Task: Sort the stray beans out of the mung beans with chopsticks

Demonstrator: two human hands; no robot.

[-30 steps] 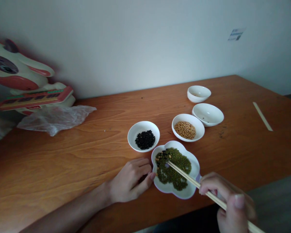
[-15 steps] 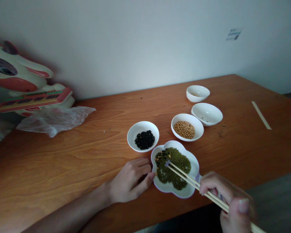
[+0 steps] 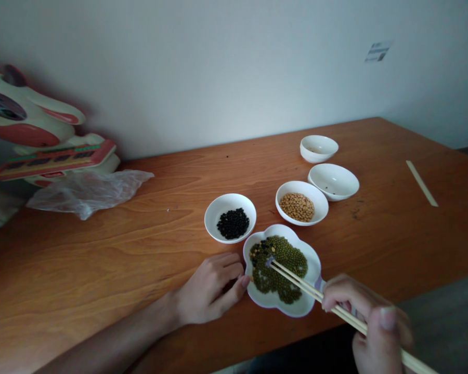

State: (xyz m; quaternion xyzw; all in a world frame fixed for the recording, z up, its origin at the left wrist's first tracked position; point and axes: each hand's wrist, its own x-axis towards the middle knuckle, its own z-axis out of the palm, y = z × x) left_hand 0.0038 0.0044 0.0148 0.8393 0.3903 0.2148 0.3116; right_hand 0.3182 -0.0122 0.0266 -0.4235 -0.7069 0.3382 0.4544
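A white flower-shaped dish [image 3: 315, 267] with a purple edge holds green mung beans [image 3: 290, 257], with some black and yellow beans mixed in at its left side. My left hand [image 3: 212, 285] lies on the table with curled fingers, its thumb and fingertips at the dish's left rim. In my right hand [image 3: 368, 317] is a pair of wooden chopsticks [image 3: 298, 281], their tips down among the mung beans near the dish's middle. Whether a bean is between the tips is too small to tell. Just behind stand a bowl of black beans [image 3: 233, 223] and a bowl of yellow soybeans [image 3: 297, 206].
Two more white bowls stand behind on the right: the nearer bowl [image 3: 335, 179] has a few dark specks, the farther bowl [image 3: 317, 148] a little at its bottom. A paper strip [image 3: 421, 183] lies far right. A plastic bag [image 3: 97, 189] and a cow-shaped toy [image 3: 58, 150] are left.
The two chopsticks have drawn closer together, with their tips at nearly the same spot in the beans. My left hand and the dish stay where they were.
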